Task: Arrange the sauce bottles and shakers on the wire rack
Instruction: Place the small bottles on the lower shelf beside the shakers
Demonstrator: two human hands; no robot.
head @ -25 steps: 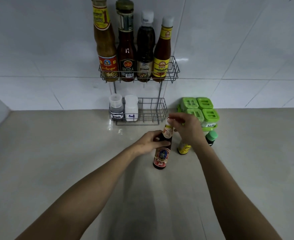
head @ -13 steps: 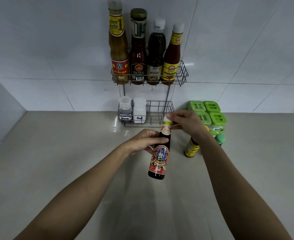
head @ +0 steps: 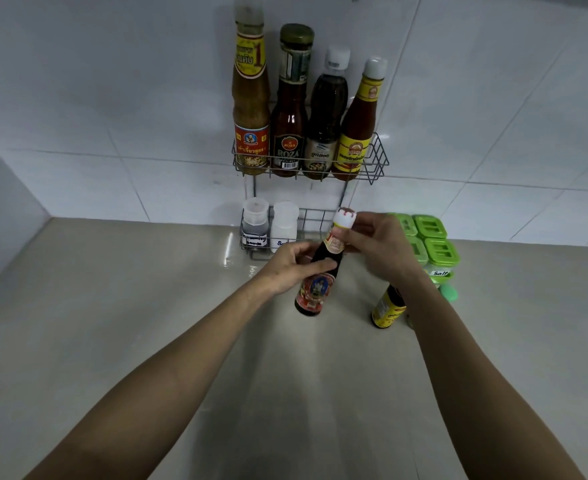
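A dark sauce bottle with a red label and white cap is lifted above the counter, tilted. My left hand grips its body from the left. My right hand pinches its neck just under the cap. Behind it a two-tier wire rack hangs on the tiled wall. Several tall sauce bottles fill the upper tier. Two white shakers stand at the left of the lower tier, whose right part is partly hidden by my hands.
A small yellow-labelled dark bottle stands on the counter under my right wrist. Beside it are green-lidded containers, one marked Salt, and a small green-capped jar. A side wall closes the counter at the left.
The dark bottle has been lifted off the counter and raised toward the rack, both hands still on it. The view has come closer to the wall.
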